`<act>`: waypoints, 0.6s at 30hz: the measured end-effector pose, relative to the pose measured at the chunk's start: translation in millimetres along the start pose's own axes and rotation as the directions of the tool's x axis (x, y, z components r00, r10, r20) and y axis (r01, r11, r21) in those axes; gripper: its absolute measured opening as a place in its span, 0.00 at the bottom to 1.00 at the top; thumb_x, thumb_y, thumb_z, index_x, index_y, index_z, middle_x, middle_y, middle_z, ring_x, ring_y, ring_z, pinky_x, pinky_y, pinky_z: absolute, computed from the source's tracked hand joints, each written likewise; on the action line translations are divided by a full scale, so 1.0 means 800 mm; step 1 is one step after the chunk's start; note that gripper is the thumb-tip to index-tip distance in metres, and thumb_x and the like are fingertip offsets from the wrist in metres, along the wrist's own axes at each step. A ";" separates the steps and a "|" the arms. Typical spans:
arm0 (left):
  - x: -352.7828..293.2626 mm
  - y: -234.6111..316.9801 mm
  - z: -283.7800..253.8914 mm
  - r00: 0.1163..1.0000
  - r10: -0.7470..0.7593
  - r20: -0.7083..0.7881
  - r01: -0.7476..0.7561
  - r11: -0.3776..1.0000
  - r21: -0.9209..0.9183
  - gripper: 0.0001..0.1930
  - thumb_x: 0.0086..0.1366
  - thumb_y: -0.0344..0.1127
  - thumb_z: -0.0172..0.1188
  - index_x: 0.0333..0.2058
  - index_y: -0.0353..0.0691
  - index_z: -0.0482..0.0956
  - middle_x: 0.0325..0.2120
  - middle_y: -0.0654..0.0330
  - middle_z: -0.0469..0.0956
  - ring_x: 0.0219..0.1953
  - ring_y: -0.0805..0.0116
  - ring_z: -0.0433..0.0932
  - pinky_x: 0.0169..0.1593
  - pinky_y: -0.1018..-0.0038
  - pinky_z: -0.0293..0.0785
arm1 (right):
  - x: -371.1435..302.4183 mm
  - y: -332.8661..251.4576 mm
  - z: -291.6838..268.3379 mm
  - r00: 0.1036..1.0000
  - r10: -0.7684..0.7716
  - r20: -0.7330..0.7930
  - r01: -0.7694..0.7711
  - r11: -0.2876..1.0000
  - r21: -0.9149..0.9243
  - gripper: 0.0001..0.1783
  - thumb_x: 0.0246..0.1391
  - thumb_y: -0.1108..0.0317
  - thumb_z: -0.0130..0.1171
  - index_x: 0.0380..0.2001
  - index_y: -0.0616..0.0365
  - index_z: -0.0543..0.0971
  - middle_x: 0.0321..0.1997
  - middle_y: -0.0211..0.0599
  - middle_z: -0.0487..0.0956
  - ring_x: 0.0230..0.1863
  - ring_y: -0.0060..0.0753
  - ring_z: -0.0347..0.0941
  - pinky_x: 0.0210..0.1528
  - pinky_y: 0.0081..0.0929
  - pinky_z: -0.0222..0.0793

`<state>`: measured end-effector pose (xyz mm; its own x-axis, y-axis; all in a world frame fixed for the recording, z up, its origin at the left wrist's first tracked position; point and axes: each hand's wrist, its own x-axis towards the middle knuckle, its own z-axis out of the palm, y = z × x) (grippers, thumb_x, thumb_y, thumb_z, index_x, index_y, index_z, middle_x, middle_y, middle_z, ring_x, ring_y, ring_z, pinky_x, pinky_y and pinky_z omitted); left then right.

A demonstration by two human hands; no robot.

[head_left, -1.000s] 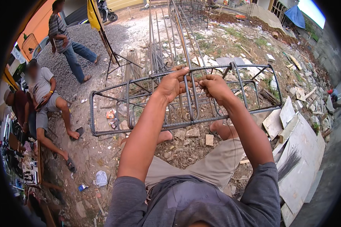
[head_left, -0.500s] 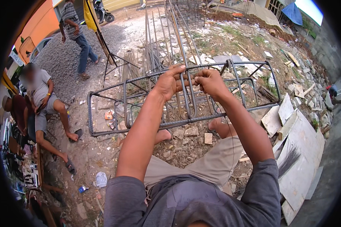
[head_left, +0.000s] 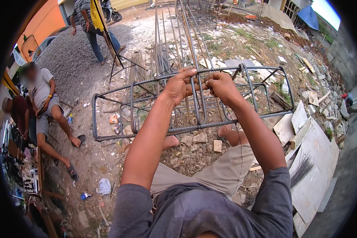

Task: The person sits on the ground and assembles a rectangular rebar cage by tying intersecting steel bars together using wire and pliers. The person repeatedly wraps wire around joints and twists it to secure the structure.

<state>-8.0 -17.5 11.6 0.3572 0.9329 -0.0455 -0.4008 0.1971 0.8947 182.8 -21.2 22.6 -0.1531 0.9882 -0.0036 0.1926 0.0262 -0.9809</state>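
A rebar cage (head_left: 94, 119) of ribbed steel bars and rectangular stirrups lies crosswise before me, above the rubble. At its middle, my left hand (head_left: 179, 88) is closed around the upright sides of stirrups (head_left: 198, 105) standing close together, its thumb up by the top bar. Just right of these bars, my right hand (head_left: 223, 88) is closed in a pinch near the left fingertips. Whatever lies between its fingers is too small to make out. Below the right forearm a thin dark strand (head_left: 242, 158) hangs down over my trouser leg.
Long rebars (head_left: 178, 43) run away beyond the cage. Broken boards (head_left: 315, 154) and a bundle of thin wire (head_left: 303, 171) lie at right. A seated person (head_left: 43, 89) is at left; another (head_left: 92, 33) walks by a gravel heap (head_left: 61, 51) and a dark stand (head_left: 117, 59).
The walking person at upper left has moved right, partly behind the yellow cloth. My hands keep nearly the same place and grip on the cage.
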 end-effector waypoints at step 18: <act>0.004 -0.004 -0.004 1.000 -0.008 0.021 0.009 0.998 -0.061 0.19 0.67 0.41 0.61 0.53 0.44 0.69 0.44 0.53 0.79 0.41 0.54 0.86 0.29 0.78 0.80 | -0.007 0.008 0.004 0.961 -0.263 -0.083 0.239 0.945 -0.222 0.09 0.55 0.72 0.60 0.36 0.66 0.83 0.26 0.40 0.84 0.25 0.27 0.78 0.29 0.29 0.72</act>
<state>-8.5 -13.7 6.9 0.3777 0.9249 -0.0434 -0.4478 0.2235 0.8657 181.7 -27.2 15.9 -0.1171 0.9556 0.2703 0.3601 0.2945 -0.8852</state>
